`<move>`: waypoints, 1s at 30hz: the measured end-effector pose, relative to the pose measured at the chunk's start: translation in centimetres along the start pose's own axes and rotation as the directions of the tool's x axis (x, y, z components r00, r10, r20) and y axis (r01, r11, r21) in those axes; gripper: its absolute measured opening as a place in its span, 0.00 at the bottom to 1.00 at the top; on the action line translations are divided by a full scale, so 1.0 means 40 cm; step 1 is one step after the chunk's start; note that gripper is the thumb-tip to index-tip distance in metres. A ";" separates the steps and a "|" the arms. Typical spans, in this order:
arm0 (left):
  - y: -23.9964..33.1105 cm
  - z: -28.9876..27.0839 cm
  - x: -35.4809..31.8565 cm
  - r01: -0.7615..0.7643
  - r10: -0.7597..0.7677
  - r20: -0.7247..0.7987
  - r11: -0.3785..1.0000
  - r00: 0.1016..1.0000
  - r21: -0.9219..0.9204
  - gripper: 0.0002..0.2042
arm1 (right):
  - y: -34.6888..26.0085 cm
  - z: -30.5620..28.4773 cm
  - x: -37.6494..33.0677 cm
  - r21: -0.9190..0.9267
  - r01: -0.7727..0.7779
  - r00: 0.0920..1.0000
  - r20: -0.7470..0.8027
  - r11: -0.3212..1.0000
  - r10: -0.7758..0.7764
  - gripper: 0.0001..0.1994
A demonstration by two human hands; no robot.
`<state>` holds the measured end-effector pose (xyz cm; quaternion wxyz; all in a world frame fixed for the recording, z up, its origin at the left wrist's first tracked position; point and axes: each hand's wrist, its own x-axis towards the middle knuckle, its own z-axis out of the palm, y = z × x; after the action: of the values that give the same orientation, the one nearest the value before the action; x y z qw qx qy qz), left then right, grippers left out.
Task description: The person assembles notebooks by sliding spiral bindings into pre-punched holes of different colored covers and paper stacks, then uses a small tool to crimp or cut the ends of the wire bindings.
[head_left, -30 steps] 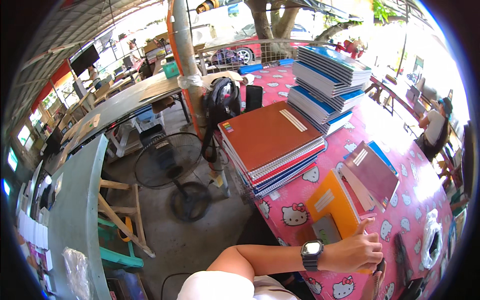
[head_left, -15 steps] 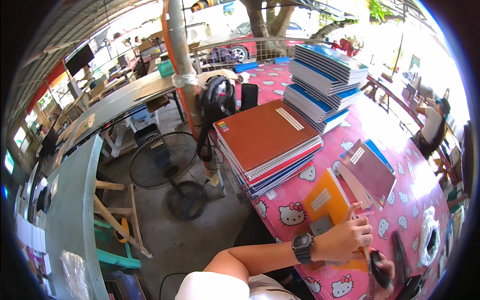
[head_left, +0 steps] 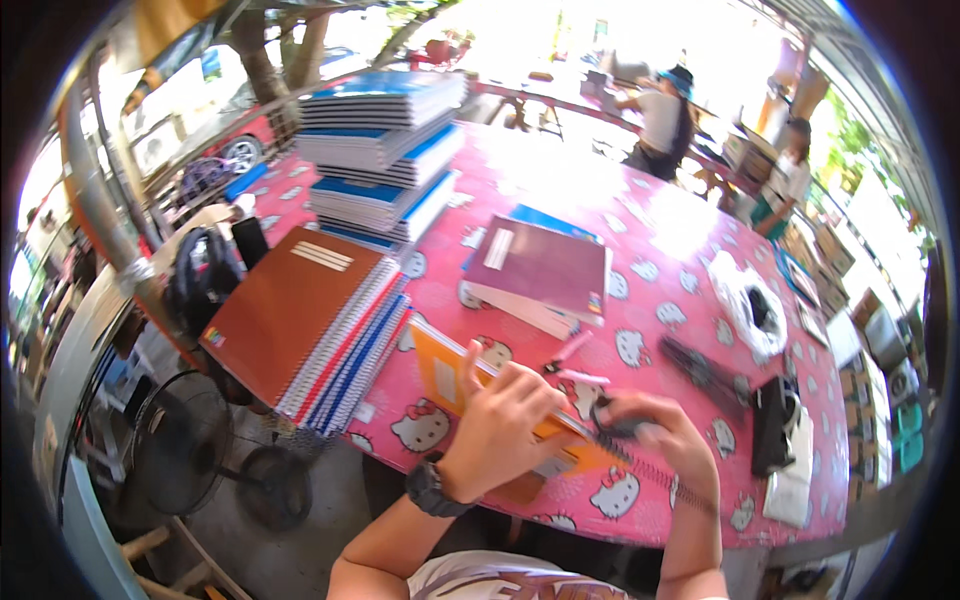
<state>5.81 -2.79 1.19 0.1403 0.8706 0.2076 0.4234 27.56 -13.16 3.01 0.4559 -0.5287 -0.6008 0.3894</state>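
An orange notebook (head_left: pixel 435 372) is tilted up on its edge, with my left hand (head_left: pixel 508 425) closed around it, thumb raised along the cover. At its right end a dark wire coil (head_left: pixel 650 470) runs from the notebook's edge past my right wrist. My right hand (head_left: pixel 672 432) is closed on a dark hand tool (head_left: pixel 622 422) at that end of the notebook; motion blur hides the tool's exact kind. Pink strips (head_left: pixel 585 378) lie just beyond my hands. Farther back rests a maroon notebook (head_left: pixel 540 265) on other notebooks, one of them blue.
A pink cartoon-print cloth covers the table (head_left: pixel 630 345). At left stand a pile of spiral notebooks (head_left: pixel 290 310) and a tall stack of blue-covered books (head_left: pixel 385 105). To the right lie a black tool (head_left: pixel 705 375), a white plastic bag (head_left: pixel 745 305) and a black case (head_left: pixel 775 425). A fan (head_left: pixel 180 440) stands beside the table.
My view has swung to the right, so the table's right side and my whole right hand now show. Both hands stay at the orange notebook.
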 end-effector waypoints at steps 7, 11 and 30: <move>-0.004 -0.001 -0.004 0.032 -0.032 0.042 0.999 0.999 -0.012 0.17 | -0.013 -0.002 0.047 -0.154 -0.079 0.993 0.079 0.985 0.092 0.34; -0.031 -0.031 0.005 0.059 -0.055 -0.065 0.996 0.996 0.062 0.18 | -0.042 -0.002 0.064 0.103 0.131 0.983 0.118 0.986 -0.143 0.28; -0.062 -0.051 -0.010 0.108 -0.110 -0.019 0.989 0.994 -0.105 0.34 | -0.015 0.027 0.153 0.013 0.015 0.995 0.101 1.000 -0.016 0.26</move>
<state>3.36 -0.70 1.10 0.2056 0.8441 0.2344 0.4362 26.19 -7.15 4.11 0.4313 -0.5010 -0.6246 0.4157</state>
